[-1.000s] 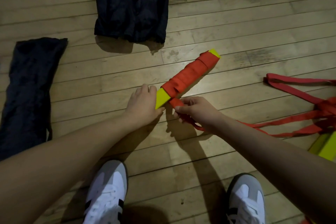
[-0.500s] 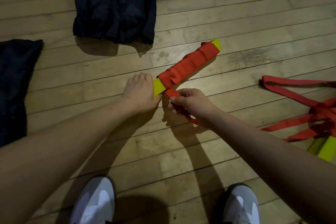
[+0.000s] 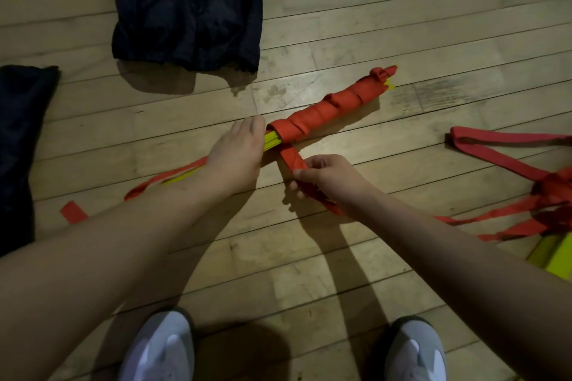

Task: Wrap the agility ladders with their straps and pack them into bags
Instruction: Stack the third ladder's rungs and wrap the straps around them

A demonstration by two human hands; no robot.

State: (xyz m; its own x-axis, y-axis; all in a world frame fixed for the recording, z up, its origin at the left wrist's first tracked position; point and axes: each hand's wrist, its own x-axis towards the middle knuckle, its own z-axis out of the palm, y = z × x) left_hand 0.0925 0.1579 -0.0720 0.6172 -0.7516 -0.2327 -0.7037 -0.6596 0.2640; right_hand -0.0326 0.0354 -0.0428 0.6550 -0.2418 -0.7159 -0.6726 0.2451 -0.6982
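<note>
A: On the wooden floor point(image 3: 402, 25), just in front of the person's shoes, lies the first ladder bundle point(image 3: 328, 113). How far is the work, do you think?

B: I judge it is about the middle of the first ladder. Most of the bundle is covered with turns of red strap, from the far end almost to the near end. Only a short yellow piece point(image 3: 272, 141) shows beside the left hand point(image 3: 238, 151).

A: And the hands, what do they do?

B: The left hand rests on the near end of the bundle and keeps it down; whether its fingers are curled round it I cannot tell, they are hidden behind the back of the hand. The right hand point(image 3: 325, 175) pinches the loose strap point(image 3: 292, 158) between thumb and fingers, just beside the bundle, and the strap looks pulled straight.

A: What is left, then?

B: The last turns and the fixing of the strap end, I suppose. Then the packing: two dark bags point(image 3: 185, 6) lie flat on the floor, one behind the bundle and one at the left edge, both well apart from it. At the right a second ladder point(image 3: 551, 204) is not wrapped, its red straps spread loose and tangled.

A: How does the bundle look?

B: Long and thin, lying diagonally, the turns a little uneven, with a small loop at the far end
</note>
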